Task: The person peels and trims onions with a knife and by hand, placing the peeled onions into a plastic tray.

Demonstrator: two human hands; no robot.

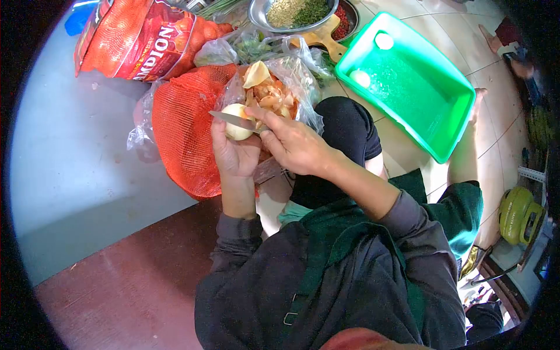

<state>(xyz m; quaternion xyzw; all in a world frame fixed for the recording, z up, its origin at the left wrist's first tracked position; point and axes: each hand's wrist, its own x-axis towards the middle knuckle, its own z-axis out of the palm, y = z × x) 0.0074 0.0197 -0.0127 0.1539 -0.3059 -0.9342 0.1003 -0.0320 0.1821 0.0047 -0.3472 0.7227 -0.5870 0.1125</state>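
A pale peeled onion [236, 132] rests in my left hand [238, 156], its fingers curled around it from below and the left. My right hand [297, 144] is closed on a knife [226, 118], whose blade lies across the upper part of the onion; the handle is mostly hidden in the fist. Just beyond both hands, a clear plastic bag [303, 70] holds brown onion skins [271, 96] and a pale peel piece on top. Against the bag's left side lies a red mesh sack [185, 131], its contents hidden.
A green tub [434, 125] at the right holds two whitish round onions [384, 41]. A full red onion sack [125, 44] stands at the upper left. Behind are a metal bowl [262, 24] of chopped ingredients and a wooden board [324, 36]. A green gas cylinder [516, 216] stands far right.
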